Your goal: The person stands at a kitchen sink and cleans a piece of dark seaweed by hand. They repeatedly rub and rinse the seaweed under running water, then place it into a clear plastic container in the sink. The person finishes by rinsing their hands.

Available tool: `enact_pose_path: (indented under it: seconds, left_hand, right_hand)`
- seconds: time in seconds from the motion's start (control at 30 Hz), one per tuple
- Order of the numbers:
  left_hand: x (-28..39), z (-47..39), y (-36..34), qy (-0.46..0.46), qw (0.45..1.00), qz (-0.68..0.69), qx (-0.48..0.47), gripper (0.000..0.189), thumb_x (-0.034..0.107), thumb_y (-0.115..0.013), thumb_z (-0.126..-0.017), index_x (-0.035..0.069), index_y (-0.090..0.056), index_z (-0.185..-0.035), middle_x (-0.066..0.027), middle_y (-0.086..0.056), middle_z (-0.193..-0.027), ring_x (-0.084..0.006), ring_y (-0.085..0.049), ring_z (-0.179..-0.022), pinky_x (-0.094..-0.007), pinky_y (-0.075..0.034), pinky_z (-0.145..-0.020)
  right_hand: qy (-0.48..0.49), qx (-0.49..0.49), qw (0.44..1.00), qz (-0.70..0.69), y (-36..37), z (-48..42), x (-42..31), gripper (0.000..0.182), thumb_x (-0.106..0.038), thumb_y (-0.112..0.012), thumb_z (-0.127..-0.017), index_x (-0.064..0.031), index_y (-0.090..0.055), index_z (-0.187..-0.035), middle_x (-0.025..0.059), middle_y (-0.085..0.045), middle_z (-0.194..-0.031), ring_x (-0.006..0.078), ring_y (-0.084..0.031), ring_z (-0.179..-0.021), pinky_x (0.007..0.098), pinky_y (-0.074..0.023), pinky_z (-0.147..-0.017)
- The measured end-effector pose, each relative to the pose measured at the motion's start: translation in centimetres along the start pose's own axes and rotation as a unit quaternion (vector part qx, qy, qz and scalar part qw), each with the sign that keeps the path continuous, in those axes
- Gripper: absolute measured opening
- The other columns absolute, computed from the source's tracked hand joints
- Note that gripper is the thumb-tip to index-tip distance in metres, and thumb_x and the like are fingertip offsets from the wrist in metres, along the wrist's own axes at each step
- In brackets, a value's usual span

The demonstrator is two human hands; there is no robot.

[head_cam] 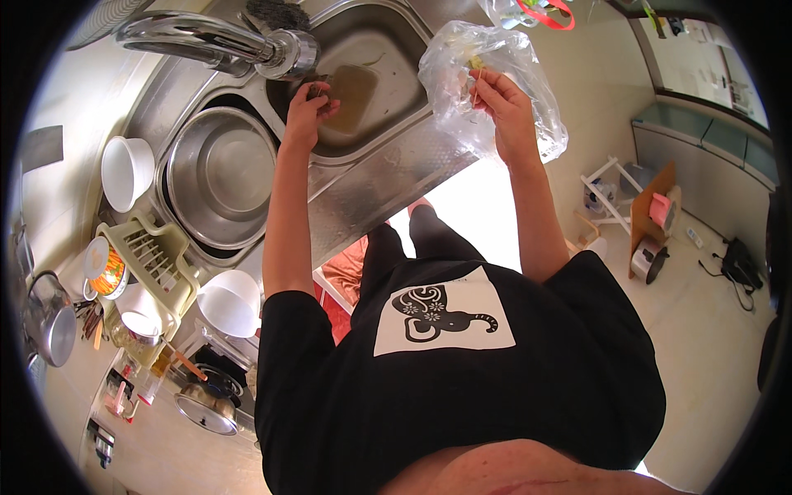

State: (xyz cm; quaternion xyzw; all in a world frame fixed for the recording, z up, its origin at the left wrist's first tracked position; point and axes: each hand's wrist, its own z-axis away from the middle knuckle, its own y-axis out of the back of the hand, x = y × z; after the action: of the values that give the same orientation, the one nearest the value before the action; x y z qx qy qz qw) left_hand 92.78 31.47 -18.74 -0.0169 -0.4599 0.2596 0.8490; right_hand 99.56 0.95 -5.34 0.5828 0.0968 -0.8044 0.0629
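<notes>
My left hand (314, 110) is over the left end of a stainless steel sink basin (396, 37), below the faucet head. Its fingers curl around a small dark object (320, 93), too shadowed to name. Shallow brownish water (352, 99) and a few scraps lie in the basin. To the right, my right hand (504, 102) pinches a thin pale strip (477, 93) between thumb and fingers, in front of a clear plastic bag (448, 68). A yellowish scrap (475, 62) shows just beyond those fingertips. The bag hangs at the counter's right end.
A chrome faucet (198, 36) arches over the sink's back left. A round steel basin (235, 167) fills the second bowl, beside a white plastic bowl (127, 173). Nearer left stands a dish rack (154, 253) with bowls. A folding rack (609, 192) stands on the right.
</notes>
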Motion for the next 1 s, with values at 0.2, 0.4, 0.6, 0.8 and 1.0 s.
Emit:
enact_pose_path:
  seconds: [0.2, 0.4, 0.6, 0.8, 1.0]
  left_hand:
    - [1.6, 2.1, 0.4, -0.001, 0.996, 0.093, 0.015, 0.035, -0.003, -0.043, -0.087, 0.002, -0.048, -0.121, -0.0125, -0.055, -0.103, -0.0258, -0.061, -0.092, -0.0390, -0.050, -0.086]
    - [1.4, 2.4, 1.9, -0.005, 0.990, 0.132, 0.042, 0.035, -0.003, -0.044, -0.086, 0.003, -0.050, -0.120, -0.0101, -0.055, -0.106, -0.0244, -0.061, -0.088, -0.0382, -0.051, -0.083]
    - [1.8, 3.8, 2.7, -0.036, 0.991, 0.093, 0.084, 0.038, -0.004, -0.045, -0.085, 0.002, -0.049, -0.122, -0.0120, -0.057, -0.101, -0.0230, -0.060, -0.089, -0.0374, -0.053, -0.080]
    - [1.5, 2.9, 1.2, -0.046, 0.994, 0.066, 0.069, 0.037, -0.005, -0.046, -0.083, 0.002, -0.052, -0.119, -0.0090, -0.055, -0.098, -0.0214, -0.060, -0.086, -0.0337, -0.054, -0.076]
    - [0.9, 3.9, 3.7, -0.070, 0.990, 0.053, 0.110, 0.035, -0.004, -0.047, -0.084, 0.002, -0.052, -0.118, -0.0088, -0.056, -0.100, -0.0196, -0.060, -0.084, -0.0335, -0.053, -0.075]
  right_hand:
    - [0.083, 0.054, 0.954, 0.283, 0.6, -0.9, 0.5, 0.027, -0.018, -0.064, -0.086, 0.0003, -0.062, -0.106, 0.0038, -0.064, -0.085, 0.0113, -0.057, -0.075, 0.0253, -0.0461, -0.070]
    - [0.187, 0.100, 0.901, 0.379, -1.0, -0.2, -0.7, 0.021, -0.016, -0.065, -0.083, -0.0017, -0.065, -0.100, 0.0095, -0.068, -0.091, 0.0149, -0.063, -0.079, 0.0261, -0.0480, -0.072]
    - [-0.018, -0.129, 0.980, 0.149, -11.0, -0.2, 4.2, 0.032, -0.015, -0.064, -0.085, 0.0029, -0.060, -0.111, 0.0089, -0.064, -0.090, 0.0131, -0.063, -0.073, 0.0229, -0.0497, -0.068]
    - [-0.192, -0.004, 0.892, 0.410, -12.2, -12.5, 24.3, 0.038, -0.015, -0.059, -0.077, 0.0099, -0.053, -0.105, 0.0249, -0.062, -0.103, 0.0360, -0.061, -0.098, 0.0383, -0.0490, -0.082]
    - [-0.190, 0.059, 0.880, 0.431, -14.7, -13.7, 24.6, 0.033, -0.017, -0.066, -0.075, 0.0030, -0.061, -0.100, 0.0204, -0.064, -0.101, 0.0334, -0.063, -0.094, 0.0366, -0.0514, -0.078]
